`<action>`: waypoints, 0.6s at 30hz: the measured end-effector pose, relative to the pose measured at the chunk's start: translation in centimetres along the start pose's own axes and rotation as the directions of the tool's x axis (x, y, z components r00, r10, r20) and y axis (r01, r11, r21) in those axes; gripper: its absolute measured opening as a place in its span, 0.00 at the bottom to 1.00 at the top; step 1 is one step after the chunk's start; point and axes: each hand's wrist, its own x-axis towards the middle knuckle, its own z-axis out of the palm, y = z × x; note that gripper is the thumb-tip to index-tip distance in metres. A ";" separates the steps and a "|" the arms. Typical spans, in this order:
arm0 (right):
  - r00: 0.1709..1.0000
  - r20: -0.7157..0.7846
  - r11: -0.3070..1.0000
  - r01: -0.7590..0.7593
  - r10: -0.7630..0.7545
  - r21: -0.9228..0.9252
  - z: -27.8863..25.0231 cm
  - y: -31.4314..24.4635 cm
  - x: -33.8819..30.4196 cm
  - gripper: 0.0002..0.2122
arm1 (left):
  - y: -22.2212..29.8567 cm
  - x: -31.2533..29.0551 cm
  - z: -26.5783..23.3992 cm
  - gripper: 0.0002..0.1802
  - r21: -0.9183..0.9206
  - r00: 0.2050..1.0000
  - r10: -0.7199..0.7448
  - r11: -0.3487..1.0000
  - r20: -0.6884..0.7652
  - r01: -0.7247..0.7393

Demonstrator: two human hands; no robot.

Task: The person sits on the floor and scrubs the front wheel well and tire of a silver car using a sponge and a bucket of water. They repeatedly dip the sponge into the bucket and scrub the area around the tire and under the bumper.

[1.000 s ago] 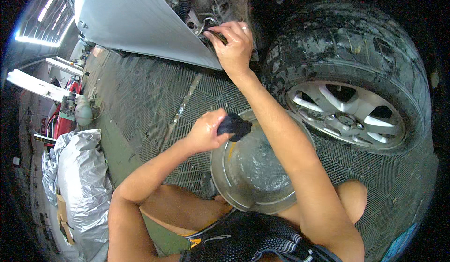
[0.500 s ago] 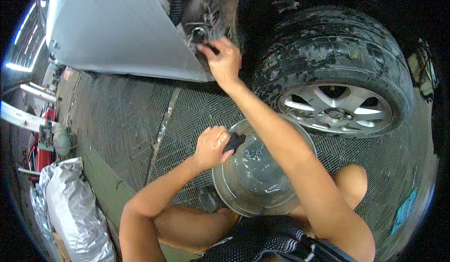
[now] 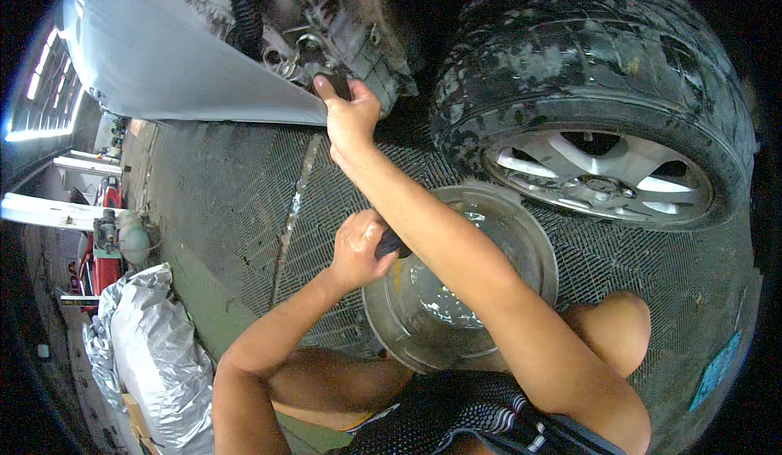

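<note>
Forearm [image 3: 432,225], right, now nearer black piece [image 3: 391,245] in left hand [image 3: 357,253].

A silver cover [image 3: 159,349] (crumpled, shiny) lies beside brown cardboard [image 3: 136,419].

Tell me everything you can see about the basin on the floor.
The basin is round and wide-rimmed, greyish and see-through, probably plastic, with a yellowish streak on its left wall. It stands upright on the patterned floor near the wheel, holding what looks like water, which glints. The right forearm crosses above it, hiding part. The left hand, gripping a black item, is at its upper-left rim; whether it touches is unclear.
</note>
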 end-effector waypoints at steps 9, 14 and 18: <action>0.986 -0.017 0.947 -0.157 0.169 0.280 3.3 -3.3 -0.3 0.12 | 0.1 0.0 0.1 0.34 0.056 1.000 0.019 0.998 -0.016 -0.018; 0.988 -0.096 0.992 -0.121 0.118 -0.025 3.0 -3.4 -0.7 0.11 | 0.2 -0.1 -0.1 0.34 0.055 1.000 -0.001 0.998 -0.013 0.002; 0.991 -0.121 0.980 0.038 -0.062 -0.195 3.3 -3.2 -0.5 0.13 | 0.0 -0.1 0.1 0.34 0.045 1.000 0.005 0.999 -0.002 -0.005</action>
